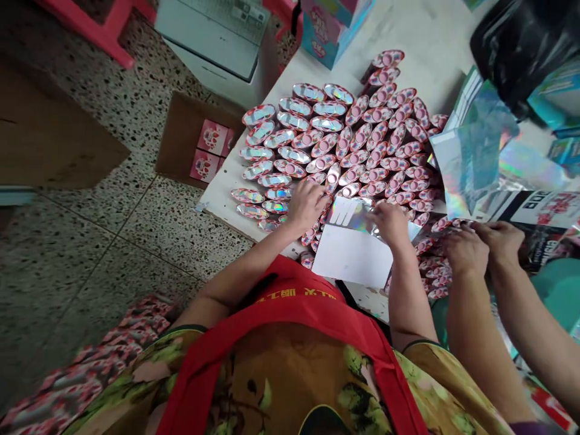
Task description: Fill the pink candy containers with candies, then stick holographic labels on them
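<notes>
Many small oval pink-and-red packs [357,139] stand upright in close rows on the white table [435,36]; several toward the left have shiny holographic tops. My left hand [306,205] rests on the packs at the near left of the group, fingers bent downward; what is under the fingertips is hidden. My right hand [390,223] is closed at the holographic sticker sheet [347,214], its fingers pinched at something too small to make out. Below that sheet lies a plain white sheet [353,255], on top of the packs near the table's front edge.
At the right, another person's hands [469,248] work among more packs. A black plastic bag [521,48] and holographic sheets [475,151] lie at the right. A carton [179,142] with pink boxes stands on the floor, beside a white appliance [217,42].
</notes>
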The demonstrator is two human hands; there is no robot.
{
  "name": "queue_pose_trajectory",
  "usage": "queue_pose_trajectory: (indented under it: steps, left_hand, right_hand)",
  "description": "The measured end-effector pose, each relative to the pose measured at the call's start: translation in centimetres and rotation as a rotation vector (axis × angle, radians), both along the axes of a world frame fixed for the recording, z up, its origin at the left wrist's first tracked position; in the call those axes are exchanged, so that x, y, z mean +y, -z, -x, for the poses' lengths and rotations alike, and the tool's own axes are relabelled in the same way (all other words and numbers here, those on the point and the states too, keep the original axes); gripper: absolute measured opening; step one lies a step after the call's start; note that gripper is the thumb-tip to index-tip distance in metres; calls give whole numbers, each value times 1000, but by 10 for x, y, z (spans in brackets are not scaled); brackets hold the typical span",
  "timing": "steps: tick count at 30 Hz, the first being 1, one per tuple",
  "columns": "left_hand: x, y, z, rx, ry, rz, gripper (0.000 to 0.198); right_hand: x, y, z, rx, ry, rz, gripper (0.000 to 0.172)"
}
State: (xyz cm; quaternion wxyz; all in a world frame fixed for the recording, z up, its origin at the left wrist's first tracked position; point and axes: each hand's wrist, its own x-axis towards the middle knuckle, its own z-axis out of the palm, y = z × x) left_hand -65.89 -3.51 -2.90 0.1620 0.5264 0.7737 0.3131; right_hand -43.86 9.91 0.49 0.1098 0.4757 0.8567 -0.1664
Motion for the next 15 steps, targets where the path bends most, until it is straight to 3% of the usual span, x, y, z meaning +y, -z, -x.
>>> queue_pose_trajectory:
  steps: [5, 8, 15]
  left_hand:
    - [35, -9, -38, 176, 255, 9, 28]
    - [47, -8, -53, 272, 310, 30, 31]
    - [35, 10, -53, 399, 393, -10, 40]
  right_hand:
    - [6, -14, 0, 186, -15, 118, 21]
    - [13, -15, 5, 190, -30, 115, 24]
    - [25, -8, 13, 163, -2, 186, 29]
